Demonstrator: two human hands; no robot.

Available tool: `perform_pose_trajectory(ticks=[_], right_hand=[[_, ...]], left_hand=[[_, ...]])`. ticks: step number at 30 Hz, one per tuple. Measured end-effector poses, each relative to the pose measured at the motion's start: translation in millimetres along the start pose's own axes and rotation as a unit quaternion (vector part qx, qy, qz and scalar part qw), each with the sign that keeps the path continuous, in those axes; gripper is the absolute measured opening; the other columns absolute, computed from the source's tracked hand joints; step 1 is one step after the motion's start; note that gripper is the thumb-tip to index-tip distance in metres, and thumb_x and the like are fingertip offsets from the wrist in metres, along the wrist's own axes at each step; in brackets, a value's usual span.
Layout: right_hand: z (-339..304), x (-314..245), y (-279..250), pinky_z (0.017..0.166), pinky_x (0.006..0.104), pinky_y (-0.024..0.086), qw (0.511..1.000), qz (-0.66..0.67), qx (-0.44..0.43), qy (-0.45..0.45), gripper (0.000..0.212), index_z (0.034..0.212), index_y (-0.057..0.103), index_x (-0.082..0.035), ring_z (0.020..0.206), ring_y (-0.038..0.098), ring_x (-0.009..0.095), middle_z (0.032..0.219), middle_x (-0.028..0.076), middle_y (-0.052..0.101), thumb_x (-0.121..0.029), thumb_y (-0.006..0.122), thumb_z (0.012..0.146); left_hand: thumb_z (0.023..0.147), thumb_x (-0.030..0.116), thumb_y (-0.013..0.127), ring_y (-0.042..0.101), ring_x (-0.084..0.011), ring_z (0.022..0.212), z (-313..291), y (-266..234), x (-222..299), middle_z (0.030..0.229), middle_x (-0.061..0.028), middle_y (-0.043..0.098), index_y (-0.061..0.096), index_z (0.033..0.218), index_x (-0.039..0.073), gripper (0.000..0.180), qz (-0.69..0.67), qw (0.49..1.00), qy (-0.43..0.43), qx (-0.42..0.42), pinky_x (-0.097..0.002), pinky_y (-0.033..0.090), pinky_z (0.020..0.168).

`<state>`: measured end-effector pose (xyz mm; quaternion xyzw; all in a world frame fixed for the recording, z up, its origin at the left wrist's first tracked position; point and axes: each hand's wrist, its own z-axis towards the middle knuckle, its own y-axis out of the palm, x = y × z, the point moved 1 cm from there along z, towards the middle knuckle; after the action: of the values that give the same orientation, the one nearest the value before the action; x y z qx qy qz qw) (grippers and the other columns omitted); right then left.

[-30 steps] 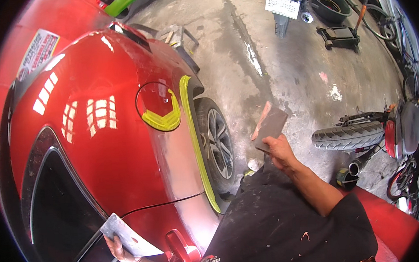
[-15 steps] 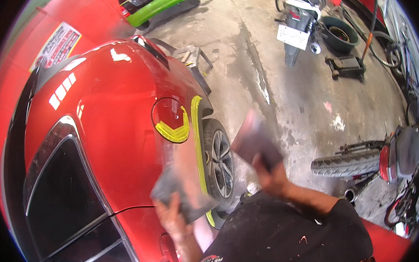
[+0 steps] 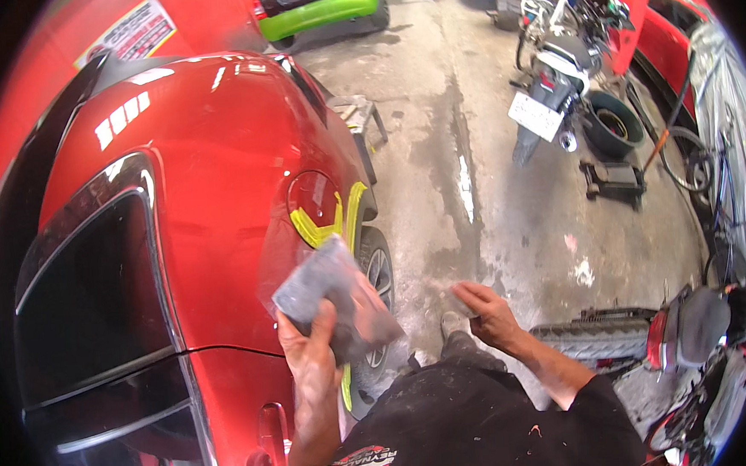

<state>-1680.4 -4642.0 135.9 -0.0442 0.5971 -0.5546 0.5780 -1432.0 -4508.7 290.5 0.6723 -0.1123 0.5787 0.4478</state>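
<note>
My left hand grips a worn grey sheet that looks like sandpaper, thumb on top, fingers beneath. The sheet has a reddish, dusty patch on its right side, and whether it is one layer or two I cannot tell. It is held up in front of the red car's rear side panel. Yellow masking tape edges the round fuel flap, and more runs along the wheel arch. Apart from the sheet, my right hand is over the floor with fingers stretched out and nothing visible in it.
The car's wheel is partly hidden behind the sheet. A small stand is beside the car. To the right are a motorcycle, a black tub, a floor jack and another motorcycle's tyre. A green car stands far ahead.
The dark sheet that was in my right hand is no longer there. My left hand has raised its sheet slightly, and my view has tilted up.
</note>
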Motion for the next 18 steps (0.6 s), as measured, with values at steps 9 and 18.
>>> perform_pose_trajectory(ticks=[9,18], right_hand=[[47.1,-137.8,-14.2,0.099,0.0480,0.040,0.967,-0.062,0.075,-0.238,0.073,0.134,0.058,-0.026,0.119,0.049,0.030,0.133,0.005,0.052,-0.006,0.068,0.065],[94.0,-133.0,-16.6,0.101,0.0470,0.042,0.958,0.001,0.177,-0.228,0.066,0.128,0.061,-0.014,0.121,0.048,0.038,0.132,0.014,0.052,0.000,0.073,0.064]], left_hand=[[0.105,0.020,0.044,0.055,-0.0181,0.110,14.4,-13.2,-19.8,0.123,-0.0115,0.057,0.046,0.133,-0.002,0.036,0.099,0.971,0.167,0.141,-0.0334,0.044,0.096],[0.102,0.018,0.041,0.057,-0.0348,0.116,-23.3,-4.1,-48.1,0.126,-0.0250,0.056,0.040,0.135,-0.010,0.043,0.260,0.957,0.126,0.002,-0.0394,0.043,0.099]])
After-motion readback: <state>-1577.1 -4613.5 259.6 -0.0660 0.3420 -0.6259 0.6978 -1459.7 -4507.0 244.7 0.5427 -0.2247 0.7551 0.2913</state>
